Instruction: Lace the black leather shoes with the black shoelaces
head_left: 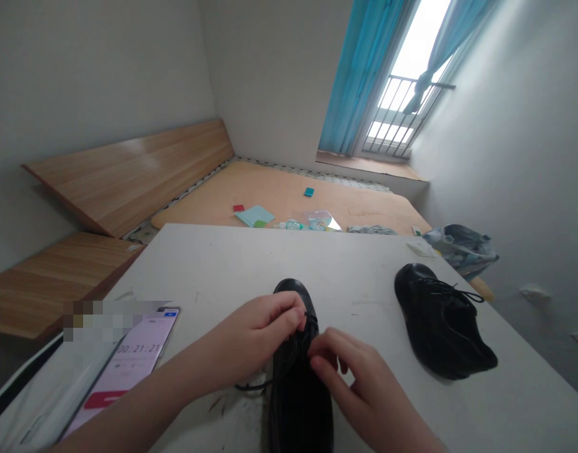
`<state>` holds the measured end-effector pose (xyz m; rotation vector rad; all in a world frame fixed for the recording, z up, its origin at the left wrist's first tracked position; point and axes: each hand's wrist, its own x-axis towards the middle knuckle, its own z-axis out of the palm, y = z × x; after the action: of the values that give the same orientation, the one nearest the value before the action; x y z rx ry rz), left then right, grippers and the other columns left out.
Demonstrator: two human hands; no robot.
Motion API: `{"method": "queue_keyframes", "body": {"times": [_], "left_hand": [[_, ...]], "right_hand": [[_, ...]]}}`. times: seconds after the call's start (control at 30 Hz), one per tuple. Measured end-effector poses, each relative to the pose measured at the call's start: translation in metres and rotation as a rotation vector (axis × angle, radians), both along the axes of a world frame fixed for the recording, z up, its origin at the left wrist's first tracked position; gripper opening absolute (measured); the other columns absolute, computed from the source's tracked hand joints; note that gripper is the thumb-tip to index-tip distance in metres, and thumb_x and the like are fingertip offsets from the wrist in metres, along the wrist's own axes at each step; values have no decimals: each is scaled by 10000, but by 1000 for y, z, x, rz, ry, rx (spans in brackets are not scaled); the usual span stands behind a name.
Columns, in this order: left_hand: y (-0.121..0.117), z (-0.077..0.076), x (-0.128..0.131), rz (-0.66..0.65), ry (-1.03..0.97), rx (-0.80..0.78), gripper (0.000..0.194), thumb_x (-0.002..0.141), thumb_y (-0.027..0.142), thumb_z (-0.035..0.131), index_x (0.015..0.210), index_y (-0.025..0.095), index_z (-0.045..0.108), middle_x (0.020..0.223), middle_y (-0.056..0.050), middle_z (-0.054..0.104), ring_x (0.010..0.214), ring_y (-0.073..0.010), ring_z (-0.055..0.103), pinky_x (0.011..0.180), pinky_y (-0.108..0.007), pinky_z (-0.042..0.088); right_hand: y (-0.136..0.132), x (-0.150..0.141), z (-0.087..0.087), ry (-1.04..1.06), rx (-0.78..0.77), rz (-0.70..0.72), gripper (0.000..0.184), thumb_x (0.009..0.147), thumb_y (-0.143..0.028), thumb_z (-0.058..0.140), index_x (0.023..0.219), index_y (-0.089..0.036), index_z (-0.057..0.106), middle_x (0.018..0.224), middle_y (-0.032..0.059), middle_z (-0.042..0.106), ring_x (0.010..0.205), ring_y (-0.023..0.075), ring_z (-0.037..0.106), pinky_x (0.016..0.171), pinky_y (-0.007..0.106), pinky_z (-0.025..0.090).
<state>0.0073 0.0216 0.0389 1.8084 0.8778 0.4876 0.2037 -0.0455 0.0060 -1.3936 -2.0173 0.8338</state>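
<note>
A black lace-up shoe [296,384] lies on the white table [359,277] right in front of me, toe pointing away. My left hand [258,330] is closed in a pinch on its black lace near the top eyelets. My right hand [359,384] is curled beside it on the right, fingertips pinched at the same laces. A loose lace end trails off to the left of the shoe. A second black shoe [440,321] rests on the table to the right, its laces loose, touched by neither hand.
A phone [128,365] showing a timer lies on the table at the left. Beyond the table is a bare bed board [289,189] with small packets and cards on it. A grey bag [461,245] sits at the right, near the wall.
</note>
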Motion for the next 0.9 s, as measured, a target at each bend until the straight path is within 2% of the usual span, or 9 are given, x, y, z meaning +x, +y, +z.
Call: {"method": "queue_keyframes", "body": {"times": [0.1,0.2,0.3,0.47,0.57,0.63,0.67,0.83,0.9], "left_hand": [[-8,18,-11,41,-89,63,285,976,342,432,757,211,559,715,51,542,682,-125,496,614,-224,382],[-15,36,-22,103,-114,144,322,958,343,464,690,211,584,644,59,561,598,-111,484,587,-214,378],[-17,43,-28,53,-69,175,408,959,370,427,614,206,572,605,46,581,595,-123,524,611,-223,400],[-5,21,-19,-37,336,139,467,984,420,349,642,210,589,614,28,596,624,-157,570,597,-263,364],[0,4,-9,41,490,220,300,977,379,381,934,249,648,776,9,686,716,-196,623,607,-282,357],[0,-3,-3,57,541,247,290,970,363,393,1132,272,615,862,-13,715,780,-222,654,632,-291,372],[-1,-5,-1,35,557,253,296,965,356,399,1155,280,611,886,-20,723,805,-229,664,641,-292,377],[-4,-6,5,-71,579,283,254,948,331,420,863,257,648,748,0,694,689,-205,636,558,-276,305],[-3,-5,7,-53,574,280,249,947,335,429,832,250,632,718,3,679,661,-201,622,542,-274,281]], "right_hand": [[10,4,-14,-6,-1,-205,136,982,-269,463,940,-217,582,791,6,600,698,169,546,606,278,405],[20,5,-23,-55,-5,-222,109,965,-258,477,947,-217,576,857,24,594,779,194,549,667,307,402],[28,6,-29,-40,-33,-185,121,955,-233,454,856,-214,521,868,31,564,817,205,523,725,332,392],[38,10,-27,171,-188,-65,230,989,-362,399,818,-221,462,824,4,474,775,184,460,717,318,403],[40,6,-18,235,-250,-42,277,991,-435,409,834,-216,477,805,-6,456,774,177,439,716,310,390],[40,1,-11,278,-286,-51,296,983,-463,430,830,-214,475,771,-17,450,738,166,424,679,297,369],[39,-2,-7,305,-294,-57,310,977,-480,444,822,-213,472,754,-23,444,716,158,414,657,288,358],[30,1,17,409,-317,-13,326,959,-531,488,886,-213,496,664,-54,423,614,125,393,561,240,337],[27,10,24,341,-194,-156,310,951,-518,513,873,-219,496,611,-63,419,557,118,379,493,224,294]]}}
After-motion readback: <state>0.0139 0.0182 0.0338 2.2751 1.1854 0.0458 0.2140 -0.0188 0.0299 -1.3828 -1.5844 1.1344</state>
